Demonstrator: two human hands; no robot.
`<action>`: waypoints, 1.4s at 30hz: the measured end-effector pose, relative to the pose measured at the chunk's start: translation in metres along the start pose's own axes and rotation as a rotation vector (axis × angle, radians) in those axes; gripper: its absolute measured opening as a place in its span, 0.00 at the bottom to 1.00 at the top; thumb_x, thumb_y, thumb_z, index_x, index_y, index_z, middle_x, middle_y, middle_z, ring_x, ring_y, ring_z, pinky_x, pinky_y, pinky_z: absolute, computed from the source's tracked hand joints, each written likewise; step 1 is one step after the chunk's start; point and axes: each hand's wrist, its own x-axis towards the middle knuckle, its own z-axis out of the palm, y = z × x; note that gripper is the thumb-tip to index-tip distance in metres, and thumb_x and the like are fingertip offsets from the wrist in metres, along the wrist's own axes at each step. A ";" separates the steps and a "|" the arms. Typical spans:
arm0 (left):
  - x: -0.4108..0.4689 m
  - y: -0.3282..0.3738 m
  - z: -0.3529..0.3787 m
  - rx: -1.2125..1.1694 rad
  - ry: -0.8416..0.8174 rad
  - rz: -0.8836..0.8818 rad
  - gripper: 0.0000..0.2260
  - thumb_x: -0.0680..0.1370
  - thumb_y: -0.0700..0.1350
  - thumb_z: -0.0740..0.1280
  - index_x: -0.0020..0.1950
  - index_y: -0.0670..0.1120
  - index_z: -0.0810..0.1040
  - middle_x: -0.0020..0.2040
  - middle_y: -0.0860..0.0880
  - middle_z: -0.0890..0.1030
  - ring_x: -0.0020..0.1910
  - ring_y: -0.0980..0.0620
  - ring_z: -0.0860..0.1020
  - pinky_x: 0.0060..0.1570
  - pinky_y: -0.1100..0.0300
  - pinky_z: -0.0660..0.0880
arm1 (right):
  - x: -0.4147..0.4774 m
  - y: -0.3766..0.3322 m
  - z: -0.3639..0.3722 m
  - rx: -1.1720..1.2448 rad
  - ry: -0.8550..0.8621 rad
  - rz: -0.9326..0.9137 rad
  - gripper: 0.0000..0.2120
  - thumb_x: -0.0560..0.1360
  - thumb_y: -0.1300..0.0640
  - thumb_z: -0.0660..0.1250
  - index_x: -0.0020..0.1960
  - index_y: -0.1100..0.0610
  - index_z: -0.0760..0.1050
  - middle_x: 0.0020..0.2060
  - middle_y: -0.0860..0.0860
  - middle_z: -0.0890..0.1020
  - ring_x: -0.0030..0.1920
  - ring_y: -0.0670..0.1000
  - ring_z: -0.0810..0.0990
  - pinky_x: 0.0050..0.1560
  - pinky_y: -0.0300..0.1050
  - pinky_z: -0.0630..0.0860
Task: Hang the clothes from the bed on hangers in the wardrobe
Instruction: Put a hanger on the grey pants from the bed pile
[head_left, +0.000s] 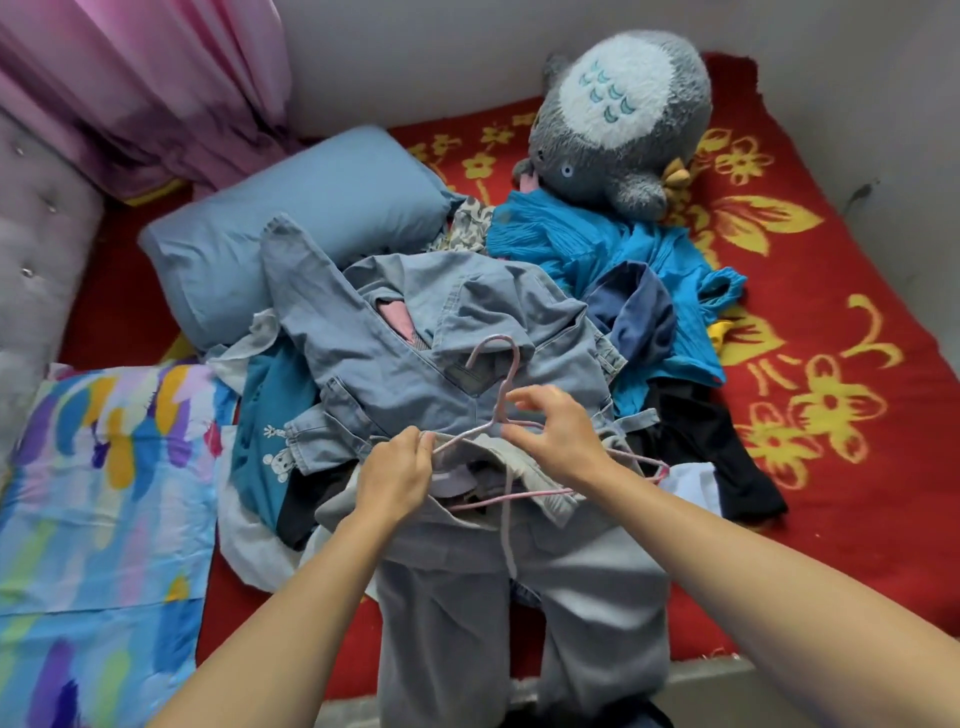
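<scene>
In the frame's centre your left hand (397, 474) pinches the left end of the pink hanger (505, 364), which lies on the grey trousers (519, 597). Your right hand (560, 437) hovers with fingers spread beside its neck, above the clothes pile (415, 332) on the bed (841, 374).

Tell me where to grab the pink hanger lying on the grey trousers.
Pinch the pink hanger at its neck, just below the hook, from above on the right. That stem lies clear over the fabric; the bottom bar is partly covered by the grey trousers' waistband, and the left hand pinches the left shoulder. The right hand is beside the neck.
</scene>
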 end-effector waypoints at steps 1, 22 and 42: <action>0.003 -0.002 -0.003 -0.014 0.024 -0.026 0.17 0.82 0.53 0.54 0.37 0.45 0.66 0.43 0.39 0.80 0.47 0.36 0.76 0.43 0.47 0.67 | -0.003 0.001 -0.009 -0.142 0.182 -0.088 0.11 0.70 0.51 0.72 0.51 0.50 0.79 0.46 0.47 0.80 0.48 0.46 0.76 0.51 0.45 0.71; 0.000 -0.049 -0.025 0.112 -0.054 0.422 0.09 0.79 0.47 0.56 0.57 0.56 0.71 0.43 0.53 0.77 0.41 0.48 0.77 0.38 0.52 0.74 | 0.000 0.120 -0.054 -0.714 0.065 0.362 0.12 0.73 0.53 0.63 0.54 0.51 0.79 0.50 0.55 0.83 0.51 0.60 0.81 0.48 0.49 0.73; 0.005 0.006 -0.032 0.007 0.019 0.344 0.11 0.77 0.36 0.64 0.53 0.52 0.76 0.44 0.52 0.78 0.43 0.50 0.76 0.44 0.52 0.73 | 0.023 -0.006 -0.070 -0.818 -0.260 -0.237 0.23 0.76 0.36 0.59 0.67 0.46 0.71 0.58 0.49 0.78 0.60 0.55 0.70 0.58 0.53 0.68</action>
